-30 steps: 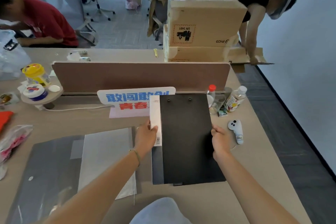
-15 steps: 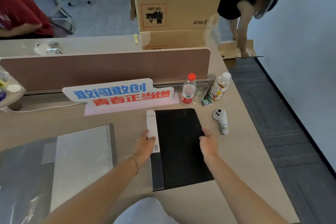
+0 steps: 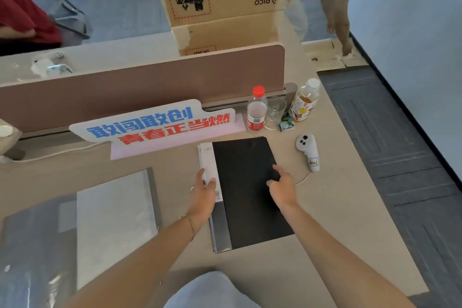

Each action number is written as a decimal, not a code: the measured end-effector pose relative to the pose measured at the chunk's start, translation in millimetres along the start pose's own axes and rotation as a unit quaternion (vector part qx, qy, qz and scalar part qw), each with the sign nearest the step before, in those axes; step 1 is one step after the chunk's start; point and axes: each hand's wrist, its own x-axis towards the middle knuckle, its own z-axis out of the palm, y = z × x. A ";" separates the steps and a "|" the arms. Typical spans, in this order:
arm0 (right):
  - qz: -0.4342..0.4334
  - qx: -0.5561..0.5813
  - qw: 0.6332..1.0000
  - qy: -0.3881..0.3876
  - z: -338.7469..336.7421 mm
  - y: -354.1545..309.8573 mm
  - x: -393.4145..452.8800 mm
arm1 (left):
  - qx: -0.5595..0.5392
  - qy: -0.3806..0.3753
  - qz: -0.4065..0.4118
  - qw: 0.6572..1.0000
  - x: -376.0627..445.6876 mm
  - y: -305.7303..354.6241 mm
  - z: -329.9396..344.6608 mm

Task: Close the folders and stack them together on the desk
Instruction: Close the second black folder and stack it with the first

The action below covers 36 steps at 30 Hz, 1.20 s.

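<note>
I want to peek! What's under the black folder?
A grey folder edge and a white strip stick out along the left of the black folder. The rest underneath is covered, with both hands on top.

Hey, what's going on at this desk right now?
A person is tidying folders. Both hands rest on a closed black folder lying flat on the desk: the left hand on its white spine strip, the right hand on the cover. A second grey folder lies open to the left, not yet closed or stacked. Bottles and a white controller sit beyond.
</note>
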 end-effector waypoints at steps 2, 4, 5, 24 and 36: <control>-0.001 -0.009 1.000 0.000 4.5 0.8 0.1 | -0.005 0.018 0.001 1.000 1.9 -2.6 0.2; -0.003 -0.009 1.000 0.003 8.9 1.9 -0.1 | -0.009 0.019 -0.001 1.000 2.9 -4.9 1.1; -0.003 -0.006 1.000 0.004 10.6 2.0 0.3 | -0.011 0.015 -0.005 1.000 2.5 -4.5 1.7; -0.060 -0.044 0.997 0.024 13.5 -6.5 -3.3 | 0.045 0.044 0.021 0.998 -7.4 12.3 -3.3; -0.212 -0.079 0.972 0.068 35.6 -72.8 -70.2 | 0.118 0.102 0.188 0.970 -50.0 28.3 -61.5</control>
